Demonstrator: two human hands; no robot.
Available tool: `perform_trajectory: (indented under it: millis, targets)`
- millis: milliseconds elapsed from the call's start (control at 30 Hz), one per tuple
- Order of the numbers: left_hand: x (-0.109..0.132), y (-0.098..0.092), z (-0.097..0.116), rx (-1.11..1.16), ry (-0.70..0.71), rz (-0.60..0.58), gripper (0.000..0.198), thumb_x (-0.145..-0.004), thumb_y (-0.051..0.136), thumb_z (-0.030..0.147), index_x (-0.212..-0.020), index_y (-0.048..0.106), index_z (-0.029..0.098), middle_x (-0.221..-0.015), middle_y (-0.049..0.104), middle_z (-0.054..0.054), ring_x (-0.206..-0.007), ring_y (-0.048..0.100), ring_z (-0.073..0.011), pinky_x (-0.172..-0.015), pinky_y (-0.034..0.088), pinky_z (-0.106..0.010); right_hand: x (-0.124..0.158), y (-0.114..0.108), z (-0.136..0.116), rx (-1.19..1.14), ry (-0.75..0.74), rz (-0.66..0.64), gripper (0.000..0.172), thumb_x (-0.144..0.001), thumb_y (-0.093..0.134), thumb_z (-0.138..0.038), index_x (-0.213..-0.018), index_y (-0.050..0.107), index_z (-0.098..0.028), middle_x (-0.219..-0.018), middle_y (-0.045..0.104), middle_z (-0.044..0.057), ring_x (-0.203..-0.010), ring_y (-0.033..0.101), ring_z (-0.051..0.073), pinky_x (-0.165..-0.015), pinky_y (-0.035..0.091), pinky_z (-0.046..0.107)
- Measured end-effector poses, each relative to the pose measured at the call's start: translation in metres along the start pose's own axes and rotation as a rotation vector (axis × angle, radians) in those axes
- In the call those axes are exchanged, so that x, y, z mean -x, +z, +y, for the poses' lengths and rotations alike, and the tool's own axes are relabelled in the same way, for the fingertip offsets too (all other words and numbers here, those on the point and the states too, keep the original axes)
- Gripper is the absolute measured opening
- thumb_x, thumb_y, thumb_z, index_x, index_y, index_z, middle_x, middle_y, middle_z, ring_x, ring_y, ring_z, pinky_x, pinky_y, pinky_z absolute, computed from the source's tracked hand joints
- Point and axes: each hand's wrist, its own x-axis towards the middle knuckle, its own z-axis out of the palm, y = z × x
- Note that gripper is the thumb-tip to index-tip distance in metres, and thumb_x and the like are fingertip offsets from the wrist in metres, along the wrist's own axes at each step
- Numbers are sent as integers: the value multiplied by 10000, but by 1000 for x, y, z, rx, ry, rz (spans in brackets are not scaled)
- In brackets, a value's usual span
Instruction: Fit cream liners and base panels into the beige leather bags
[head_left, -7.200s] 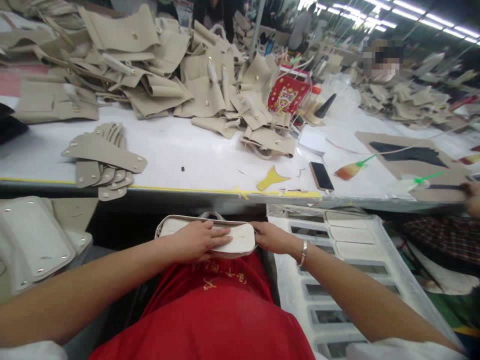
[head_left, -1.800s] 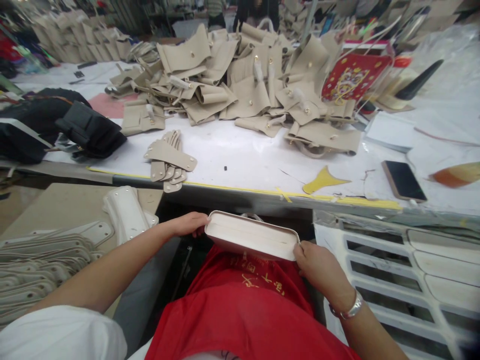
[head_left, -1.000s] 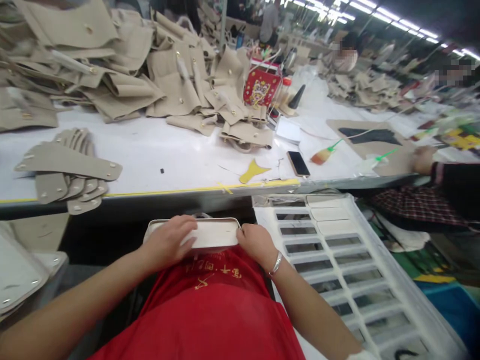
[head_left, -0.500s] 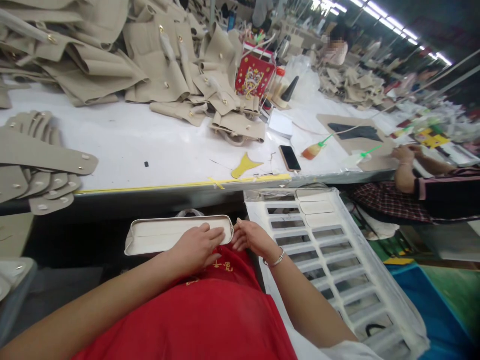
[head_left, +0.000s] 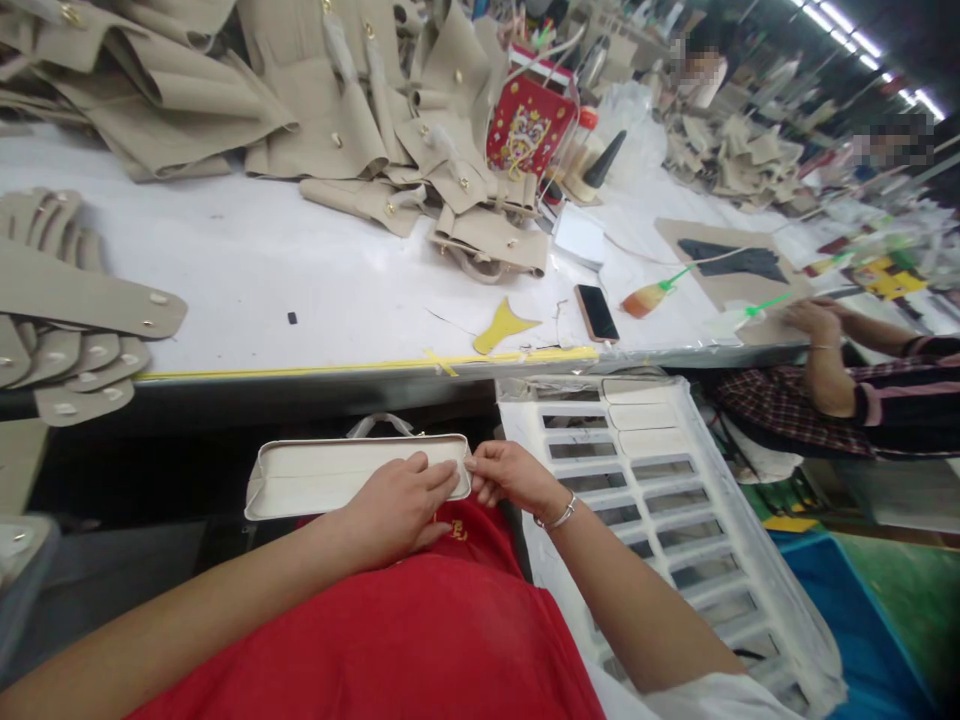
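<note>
A long white piece with a raised rim point(head_left: 307, 475) lies across my lap, just below the table edge, with a pale handle point(head_left: 379, 422) behind it. My left hand point(head_left: 405, 500) rests on its right part, the fingers spread over the surface and the thumb apart. At its right end my right hand point(head_left: 510, 475) pinches the rim between thumb and fingers. A red apron point(head_left: 360, 640) lies under both hands.
Beige leather pieces point(head_left: 315, 110) are heaped at the back of the white table point(head_left: 217, 260). A phone point(head_left: 597, 313) and a yellow scrap point(head_left: 504, 327) lie near its edge. On the right are a slatted white rack point(head_left: 660, 530) and another person's hands point(head_left: 814, 318).
The table and its contents sit slightly differently in view, as the camera has shifted. My right hand's fingers have closed in on the rim; my left hand stays on the white piece.
</note>
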Motion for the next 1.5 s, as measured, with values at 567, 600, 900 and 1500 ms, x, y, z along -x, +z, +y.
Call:
perform_trajectory:
  millis: [567,600,900,1500]
  targets:
    - [125,-38,-50,691,-950,717,256,-823,507,429,-781,514,176,-671,542,4,-600,504,-114,-561,415,-225,-6,6,-32,638,-5,-94,289,-835,474,-383,-674,475,-143,-607,651,51,-406,558,81,-360,415,161]
    - [138,-34,-60,824,-1018,700,276,-798,540,438,-733,475,178,-593,483,34,-527,455,-93,-500,376,-207,-7,4,-33,634,-2,-118,295,-832,478,-395,-679,475,-142,-605,649,48,-404,553,78,-358,410,158]
    - [146,-15,-96,999,-889,215,383,-678,631,494,-634,411,183,-505,443,65,-462,421,-92,-439,314,-195,-5,-9,-29,638,-69,-160,363,-745,586,-494,-697,493,-147,-633,636,28,-432,538,80,-401,411,185]
    - [-18,-29,-50,210,-163,-31,298,-876,414,276,-1017,673,233,-977,704,-7,-836,644,-152,-720,426,-198,-17,-1,-39,1648,-873,103,252,-907,406,-269,-862,632,-169,-825,628,47,-687,560,132,-548,264,260]
